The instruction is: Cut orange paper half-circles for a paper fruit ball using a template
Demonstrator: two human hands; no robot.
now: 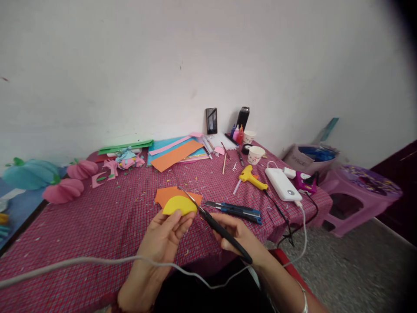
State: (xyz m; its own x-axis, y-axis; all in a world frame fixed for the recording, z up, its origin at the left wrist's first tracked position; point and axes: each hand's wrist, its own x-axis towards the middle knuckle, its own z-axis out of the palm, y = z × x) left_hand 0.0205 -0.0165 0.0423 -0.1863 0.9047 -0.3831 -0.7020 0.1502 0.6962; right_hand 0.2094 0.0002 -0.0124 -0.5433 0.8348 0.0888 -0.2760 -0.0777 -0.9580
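My left hand (169, 230) pinches a rounded piece of yellow paper (179, 204) between thumb and fingers, just above the table. Black-handled scissors (224, 232) are gripped in my right hand (233, 232), their blades pointing up and left beside the yellow piece's right edge. Whether the blades touch the paper, I cannot tell. Behind the yellow piece lies an orange paper piece (163, 194) on the checked cloth. A blue and black utility knife (234, 210) lies just beyond my right hand.
A yellow glue gun (250, 177), white power bank (282, 184) and paper cup (256, 154) stand at the right. Paper sheets (177, 155) lie at the back; paper pumpkins (63, 191) sit left. A white cable (107, 260) crosses in front of my forearms.
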